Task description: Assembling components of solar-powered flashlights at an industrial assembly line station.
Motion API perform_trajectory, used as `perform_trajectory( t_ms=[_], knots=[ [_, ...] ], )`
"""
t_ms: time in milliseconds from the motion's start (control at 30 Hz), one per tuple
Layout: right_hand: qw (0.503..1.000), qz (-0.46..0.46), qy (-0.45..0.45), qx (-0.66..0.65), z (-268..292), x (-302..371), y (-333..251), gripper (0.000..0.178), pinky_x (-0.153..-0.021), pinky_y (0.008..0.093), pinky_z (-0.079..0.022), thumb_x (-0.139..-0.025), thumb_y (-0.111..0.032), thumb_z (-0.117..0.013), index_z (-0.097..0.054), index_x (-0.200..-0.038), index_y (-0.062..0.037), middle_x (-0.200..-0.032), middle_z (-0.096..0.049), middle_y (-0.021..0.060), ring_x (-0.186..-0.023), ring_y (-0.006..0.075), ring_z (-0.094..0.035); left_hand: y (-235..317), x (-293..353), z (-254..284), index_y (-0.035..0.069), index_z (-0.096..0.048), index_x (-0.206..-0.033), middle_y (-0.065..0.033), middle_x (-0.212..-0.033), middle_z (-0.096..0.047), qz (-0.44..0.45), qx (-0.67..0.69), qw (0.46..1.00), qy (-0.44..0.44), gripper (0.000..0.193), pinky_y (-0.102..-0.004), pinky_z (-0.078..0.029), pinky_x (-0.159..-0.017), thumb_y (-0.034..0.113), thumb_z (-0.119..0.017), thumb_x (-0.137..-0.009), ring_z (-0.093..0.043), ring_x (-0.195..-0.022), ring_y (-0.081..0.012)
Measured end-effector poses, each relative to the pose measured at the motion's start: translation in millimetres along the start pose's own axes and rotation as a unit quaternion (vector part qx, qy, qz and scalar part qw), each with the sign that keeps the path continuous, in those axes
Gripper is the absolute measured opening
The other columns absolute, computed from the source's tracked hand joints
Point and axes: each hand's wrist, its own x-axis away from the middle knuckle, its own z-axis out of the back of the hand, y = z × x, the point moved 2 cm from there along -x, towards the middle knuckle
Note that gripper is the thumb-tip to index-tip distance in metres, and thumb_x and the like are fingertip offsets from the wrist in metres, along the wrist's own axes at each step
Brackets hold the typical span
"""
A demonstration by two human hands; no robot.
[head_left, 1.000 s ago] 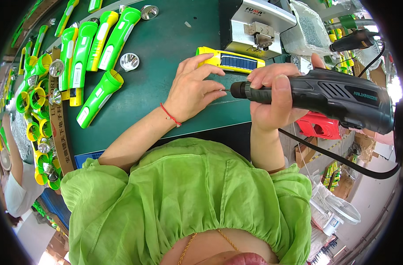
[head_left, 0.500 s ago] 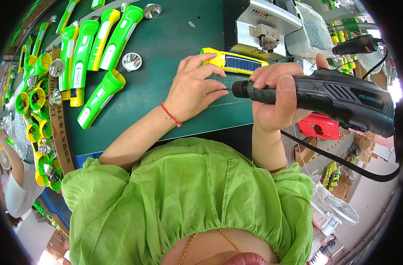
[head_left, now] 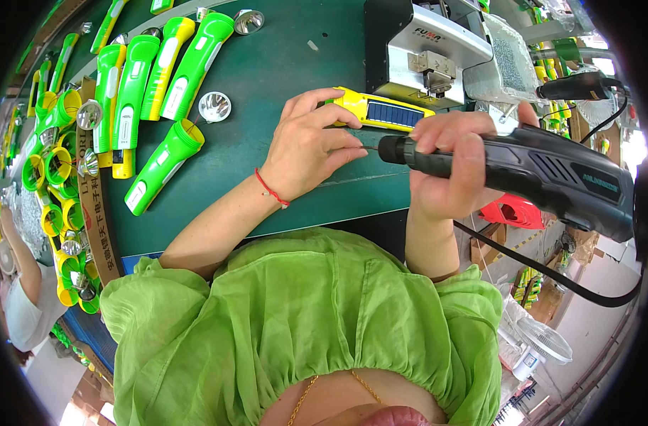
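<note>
My right hand [head_left: 448, 160] is wrapped around a black electric screwdriver [head_left: 551, 174], its thin bit pointing left. The bit's tip meets the thumb and forefinger of my left hand [head_left: 313, 138], which are pinched together; whatever they hold is too small or hidden to make out. Other fingers of that hand rest on the near end of a yellow flashlight [head_left: 395, 112] with a dark solar panel, lying on the green table [head_left: 281, 206]. To the left lies a green flashlight body [head_left: 164, 167] without its head, and by it a round silver reflector [head_left: 215, 106].
Several green and yellow flashlights [head_left: 135, 82] lie at the upper left, beside a cardboard edge [head_left: 96, 206]. A silver and black machine [head_left: 427, 60] stands behind the yellow flashlight, with a clear plastic tray [head_left: 508, 67] to its right. The screwdriver's black cable [head_left: 551, 273] hangs at the right.
The whole view has shifted slightly. The screwdriver's nose sits a little lower and farther right from my left fingertips. Both hands keep the same grips.
</note>
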Motion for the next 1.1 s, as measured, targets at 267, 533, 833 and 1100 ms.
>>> perform_trajectory(
  t_ms=[267, 533, 833, 1100],
  knots=[
    [1.0, -0.012, 0.013, 0.004, -4, 1, -2, 0.077, -0.058, 0.0345, -0.054, -0.088, -0.013, -0.061, -0.008, -0.143, 0.0006, -0.071, -0.058, 0.0134, -0.055, 0.0194, -0.057, 0, -1, 1, 0.011, -0.076, -0.08, 0.0018, -0.102, -0.068, 0.006, 0.018, 1.0, 0.005, 0.015, -0.041, -0.044, -0.094, 0.013, -0.083, -0.067, -0.055, -0.117, -0.0298],
    [1.0, -0.019, -0.004, -0.009, -1, -2, -4, 0.077, -0.058, 0.0319, -0.053, -0.087, -0.012, -0.062, -0.01, -0.142, 0.0042, -0.069, -0.059, 0.0126, -0.054, 0.0185, -0.057, 2, -1, 0, 0.011, -0.077, -0.081, 0.0016, -0.101, -0.068, 0.0, 0.03, 1.0, 0.008, 0.015, -0.0409, -0.044, -0.095, 0.013, -0.082, -0.067, -0.056, -0.116, -0.0297],
    [0.995, 0.075, 0.004, 0.06, -3, -2, 10, 0.068, -0.067, 0.0282, -0.054, -0.086, -0.006, -0.062, -0.014, -0.133, 0.0058, -0.074, -0.064, 0.0116, -0.063, 0.0166, -0.064, -15, -7, 6, 0.018, -0.062, -0.125, -0.0077, -0.128, -0.057, 0.007, -0.051, 0.998, 0.039, 0.071, -0.0437, -0.042, -0.099, 0.016, -0.087, -0.059, -0.05, -0.124, -0.0323],
    [0.996, 0.06, -0.006, 0.071, 2, -3, 29, 0.067, -0.071, 0.0277, -0.055, -0.085, -0.004, -0.063, -0.016, -0.132, 0.003, -0.076, -0.065, 0.0112, -0.063, 0.0165, -0.065, -29, 0, -4, 0.015, -0.066, -0.117, -0.0066, -0.13, -0.057, 0.033, -0.024, 0.999, -0.005, 0.058, -0.0389, -0.044, -0.095, 0.014, -0.086, -0.063, -0.056, -0.115, -0.0265]
  ],
)
